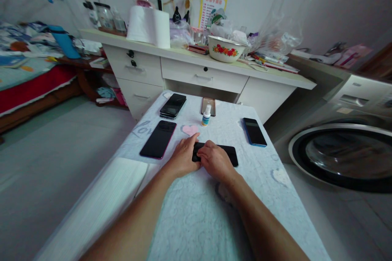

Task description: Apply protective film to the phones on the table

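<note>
A black smartphone (228, 154) lies sideways on the cloth-covered table in front of me. My left hand (184, 155) grips its left end, thumb along the near side and fingers at the far edge. Over the left part of the screen, my right hand (216, 160) is closed with bent fingers pressed down; whatever may be in them is hidden. Beyond the hands stands a small spray bottle (206, 117) with a white cap. To the left rests a dark phone with a pink-red edge (158, 139).
Stacked phones (173, 105) lie at the far left of the table (190, 220), a brownish phone case (211, 104) behind the bottle, a blue-edged phone (255, 132) at right. A white drawer cabinet (202, 74) borders the far end; a washing machine (349, 102) stands right.
</note>
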### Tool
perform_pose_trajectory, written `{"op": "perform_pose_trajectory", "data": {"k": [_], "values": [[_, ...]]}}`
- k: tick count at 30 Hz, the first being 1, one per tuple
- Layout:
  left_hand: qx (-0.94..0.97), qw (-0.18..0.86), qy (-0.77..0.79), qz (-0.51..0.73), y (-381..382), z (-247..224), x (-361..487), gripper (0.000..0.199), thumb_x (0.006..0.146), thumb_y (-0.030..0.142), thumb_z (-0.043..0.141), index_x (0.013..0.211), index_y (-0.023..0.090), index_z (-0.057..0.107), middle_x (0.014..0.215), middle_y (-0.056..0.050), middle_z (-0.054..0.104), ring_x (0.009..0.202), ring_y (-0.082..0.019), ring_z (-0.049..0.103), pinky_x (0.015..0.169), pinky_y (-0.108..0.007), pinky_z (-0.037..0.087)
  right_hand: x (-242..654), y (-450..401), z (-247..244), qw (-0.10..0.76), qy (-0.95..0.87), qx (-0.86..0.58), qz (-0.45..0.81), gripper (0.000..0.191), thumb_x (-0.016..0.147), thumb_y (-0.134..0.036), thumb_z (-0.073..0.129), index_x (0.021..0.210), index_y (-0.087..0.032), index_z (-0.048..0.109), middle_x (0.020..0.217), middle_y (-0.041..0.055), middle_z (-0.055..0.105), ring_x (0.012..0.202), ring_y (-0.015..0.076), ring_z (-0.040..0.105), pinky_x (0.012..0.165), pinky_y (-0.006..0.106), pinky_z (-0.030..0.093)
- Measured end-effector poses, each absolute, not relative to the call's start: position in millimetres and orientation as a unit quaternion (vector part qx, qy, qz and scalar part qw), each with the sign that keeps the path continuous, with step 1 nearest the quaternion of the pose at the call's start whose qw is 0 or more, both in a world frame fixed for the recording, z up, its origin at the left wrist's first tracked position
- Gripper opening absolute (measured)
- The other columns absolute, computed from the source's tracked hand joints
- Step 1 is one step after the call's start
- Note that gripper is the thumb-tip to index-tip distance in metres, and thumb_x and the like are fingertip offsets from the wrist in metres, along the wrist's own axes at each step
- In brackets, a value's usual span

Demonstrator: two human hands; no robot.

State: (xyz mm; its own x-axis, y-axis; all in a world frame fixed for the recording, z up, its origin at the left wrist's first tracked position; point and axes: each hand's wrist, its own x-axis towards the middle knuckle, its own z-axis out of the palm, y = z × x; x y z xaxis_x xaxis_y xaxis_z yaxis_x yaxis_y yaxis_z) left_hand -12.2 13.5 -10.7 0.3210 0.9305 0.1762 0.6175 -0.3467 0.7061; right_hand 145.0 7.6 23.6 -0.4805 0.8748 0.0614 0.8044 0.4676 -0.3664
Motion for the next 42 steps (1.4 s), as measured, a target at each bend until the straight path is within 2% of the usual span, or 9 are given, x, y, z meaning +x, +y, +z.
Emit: {"op": "perform_pose_trajectory", "data": {"k": [3, 12, 17, 21, 32, 38, 42], "values": [[0.764, 0.278, 0.506, 0.289, 14, -10, -12, 0.086, 0.061, 0.018, 0.068, 0.138, 0.016, 0.030, 0.126, -0.014, 0.051, 0.118, -0.030, 0.045, 0.101, -0.046, 0.037, 147, 8, 22, 0.116, -0.855, -0.481, 0.156, 0.021, 0.084, -0.015, 0.051, 0.092, -0.021, 0.069, 0.094, 0.0039, 0.057, 0.080, 0.0123, 0.057, 0.075, 0.022, 0.042], [0.764, 0.289, 0.500, 0.288, 15, -10, -14, 0.087, 0.059, 0.013, 0.067, 0.138, 0.022, 0.032, 0.129, -0.009, 0.050, 0.120, -0.029, 0.043, 0.102, -0.045, 0.037, 151, 10, 17, 0.113, -0.884, -0.426, 0.158, 0.019, 0.080, -0.013, 0.054, 0.088, -0.020, 0.069, 0.091, 0.0034, 0.058, 0.083, 0.0134, 0.056, 0.077, 0.023, 0.042], [0.769, 0.282, 0.502, 0.278, 15, -10, -14, 0.085, 0.059, 0.014, 0.068, 0.137, 0.018, 0.034, 0.130, -0.011, 0.050, 0.120, -0.029, 0.043, 0.101, -0.043, 0.038, 152, 9, 19, 0.126, -0.882, -0.421, 0.168, 0.019, 0.080, -0.012, 0.053, 0.086, -0.019, 0.069, 0.090, 0.0034, 0.058, 0.082, 0.0134, 0.056, 0.077, 0.024, 0.042], [0.774, 0.277, 0.504, 0.266, 14, -8, -14, 0.083, 0.061, 0.015, 0.066, 0.137, 0.016, 0.033, 0.132, -0.012, 0.048, 0.122, -0.029, 0.041, 0.102, -0.043, 0.037, 151, 10, 20, 0.130, -0.872, -0.440, 0.171, 0.019, 0.081, -0.013, 0.053, 0.089, -0.020, 0.069, 0.092, 0.0030, 0.058, 0.080, 0.0122, 0.056, 0.076, 0.023, 0.042], [0.777, 0.264, 0.498, 0.280, 15, -8, -12, 0.081, 0.061, 0.019, 0.069, 0.135, 0.021, 0.035, 0.130, -0.010, 0.050, 0.122, -0.030, 0.042, 0.101, -0.045, 0.037, 149, 15, 22, 0.128, -0.844, -0.507, 0.118, 0.020, 0.087, -0.018, 0.049, 0.093, -0.021, 0.068, 0.093, 0.0044, 0.057, 0.073, 0.0121, 0.055, 0.067, 0.021, 0.039], [0.783, 0.258, 0.502, 0.262, 13, -4, -12, 0.079, 0.063, 0.020, 0.067, 0.135, 0.017, 0.035, 0.134, -0.012, 0.047, 0.123, -0.029, 0.040, 0.105, -0.044, 0.035, 147, 18, 24, 0.127, -0.824, -0.543, 0.103, 0.022, 0.088, -0.017, 0.047, 0.096, -0.020, 0.067, 0.095, 0.0044, 0.056, 0.078, 0.0125, 0.056, 0.070, 0.021, 0.038], [0.784, 0.260, 0.502, 0.257, 12, -1, -11, 0.077, 0.063, 0.019, 0.066, 0.134, 0.018, 0.034, 0.135, -0.011, 0.046, 0.125, -0.028, 0.039, 0.105, -0.044, 0.034, 147, 20, 22, 0.129, -0.809, -0.567, 0.087, 0.022, 0.090, -0.021, 0.046, 0.095, -0.021, 0.067, 0.095, 0.0038, 0.056, 0.077, 0.0121, 0.056, 0.070, 0.022, 0.038]]}}
